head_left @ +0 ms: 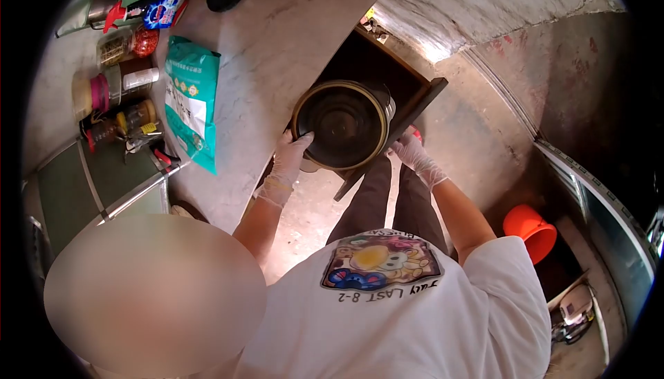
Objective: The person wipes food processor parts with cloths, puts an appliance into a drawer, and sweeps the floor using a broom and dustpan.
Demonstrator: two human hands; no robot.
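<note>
A round dark pot (342, 126) with a golden-brown rim sits at the open wooden drawer (415, 78), overlapping its front board. My left hand (287, 161), in a clear thin glove, grips the pot's near left rim, thumb over the edge; the other fingers are mostly hidden below. In a matching glove, my right hand (415, 158) is at the outer side of the drawer's front board, its fingers curled against the wood and partly hidden. Something small and red (416, 133) shows just beyond that hand.
On the grey countertop (259, 54) at left lie a teal packet (192, 102), several jars (140, 79) and a blue spray bottle (162, 12). An orange-red bucket (531, 232) stands low at right. A blurred oval covers the lower left.
</note>
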